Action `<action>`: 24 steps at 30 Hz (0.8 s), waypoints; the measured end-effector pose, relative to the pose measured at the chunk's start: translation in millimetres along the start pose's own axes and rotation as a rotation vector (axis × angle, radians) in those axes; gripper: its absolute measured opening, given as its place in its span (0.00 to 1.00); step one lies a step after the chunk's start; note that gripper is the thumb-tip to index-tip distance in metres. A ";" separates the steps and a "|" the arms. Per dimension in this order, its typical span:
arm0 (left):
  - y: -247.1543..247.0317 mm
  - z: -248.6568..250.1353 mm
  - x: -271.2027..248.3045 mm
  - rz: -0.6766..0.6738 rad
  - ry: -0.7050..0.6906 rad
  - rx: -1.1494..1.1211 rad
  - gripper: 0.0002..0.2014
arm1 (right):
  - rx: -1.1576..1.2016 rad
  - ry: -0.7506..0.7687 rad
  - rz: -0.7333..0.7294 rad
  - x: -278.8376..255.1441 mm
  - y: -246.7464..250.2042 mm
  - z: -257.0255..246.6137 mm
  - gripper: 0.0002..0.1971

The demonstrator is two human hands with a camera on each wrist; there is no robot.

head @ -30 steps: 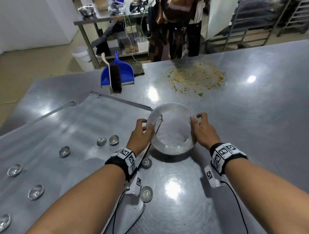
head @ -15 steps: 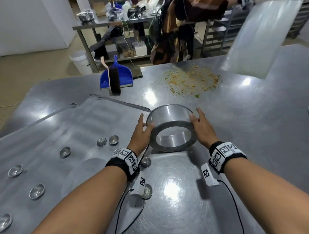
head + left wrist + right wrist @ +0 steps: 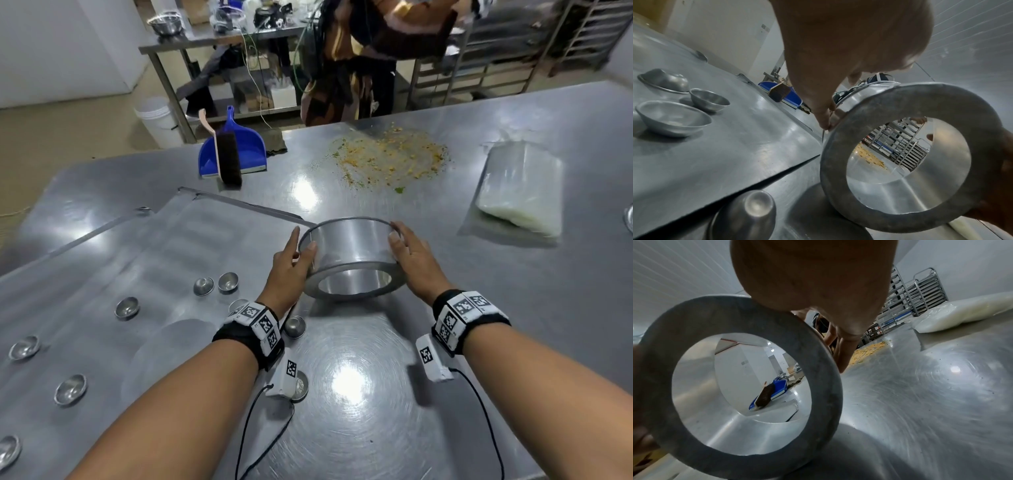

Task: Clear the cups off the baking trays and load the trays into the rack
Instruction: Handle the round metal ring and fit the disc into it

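A wide metal ring mould (image 3: 352,250) hangs tilted just above the steel table (image 3: 428,428), its open bottom rim turned toward me. My left hand (image 3: 291,263) presses its left wall and my right hand (image 3: 409,260) its right wall, fingers fairly straight. Both wrist views look through the ring (image 3: 833,162) (image 3: 825,394). At the left lie overlapping baking trays (image 3: 102,267) with several small metal cups (image 3: 227,282) (image 3: 674,118) on them. Two more cups (image 3: 294,325) sit on the table near my left wrist.
A blue dustpan with a brush (image 3: 236,147) lies at the table's far edge, beside scattered crumbs (image 3: 387,161). A flat pack of clear plastic (image 3: 520,192) lies at the right. A person (image 3: 359,58) stands across the table; tray racks (image 3: 472,58) stand behind.
The ring has tipped from facing me with its opening to showing its outer wall. My fingers have straightened along its sides. The plastic pack has landed on the table at the right.
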State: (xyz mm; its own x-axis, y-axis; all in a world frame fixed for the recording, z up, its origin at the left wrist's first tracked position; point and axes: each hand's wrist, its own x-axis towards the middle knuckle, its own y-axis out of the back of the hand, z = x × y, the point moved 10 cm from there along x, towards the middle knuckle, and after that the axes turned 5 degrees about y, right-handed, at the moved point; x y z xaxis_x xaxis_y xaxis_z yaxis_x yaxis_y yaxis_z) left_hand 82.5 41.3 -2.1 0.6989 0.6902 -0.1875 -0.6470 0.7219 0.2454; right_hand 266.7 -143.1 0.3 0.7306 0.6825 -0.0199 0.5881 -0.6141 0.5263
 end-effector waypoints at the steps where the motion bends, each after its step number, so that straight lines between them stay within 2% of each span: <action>1: 0.0 5.1 -2.4 0.018 -0.023 0.014 0.28 | 0.025 0.007 0.032 -1.5 3.2 -1.8 0.28; 3: 2.3 8.1 -5.5 0.067 -0.033 0.014 0.17 | 0.042 0.022 0.066 -3.1 6.3 -4.9 0.18; 5: 2.8 5.2 -7.7 0.085 -0.021 0.024 0.11 | 0.049 0.019 0.073 -3.9 5.8 -6.4 0.13; 6: 2.0 2.8 -9.0 0.087 -0.020 0.036 0.12 | 0.061 0.013 0.071 -4.4 3.9 -5.2 0.15; 9: -0.8 -3.9 -13.3 0.094 -0.038 0.041 0.19 | 0.119 -0.007 0.068 -7.7 -3.5 2.6 0.33; 10: -0.8 -6.8 -13.8 0.098 -0.039 0.026 0.19 | 0.135 -0.010 0.067 -9.0 -6.0 5.6 0.37; 12: 0.3 -13.1 -14.2 0.100 -0.013 -0.026 0.22 | 0.167 -0.012 0.054 -12.7 -10.3 4.9 0.37; 15: 2.4 -22.2 -12.1 0.077 0.006 -0.044 0.40 | 0.170 -0.013 0.067 -14.9 -12.3 9.2 0.37; 17: 1.6 -28.2 -12.5 0.063 -0.002 -0.015 0.47 | 0.154 -0.001 0.070 -15.2 -14.1 16.3 0.43; 19: 2.3 -32.2 -13.9 0.071 -0.006 0.044 0.48 | 0.105 -0.004 0.035 -15.6 -20.9 22.5 0.51; 22: 3.7 -36.2 -13.7 0.082 -0.027 0.155 0.44 | 0.040 -0.034 -0.017 -13.7 -33.1 31.1 0.60; 24: 3.8 -42.4 -10.6 0.064 -0.013 0.219 0.46 | 0.015 -0.041 -0.051 -10.8 -40.8 38.8 0.64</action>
State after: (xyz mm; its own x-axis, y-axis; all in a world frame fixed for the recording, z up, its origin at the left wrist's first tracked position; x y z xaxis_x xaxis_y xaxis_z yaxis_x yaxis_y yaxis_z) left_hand 59.7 38.9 -39.5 0.6631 0.7327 -0.1529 -0.6096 0.6472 0.4577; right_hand 248.3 -140.8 -54.0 0.7131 0.6964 -0.0807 0.6295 -0.5853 0.5111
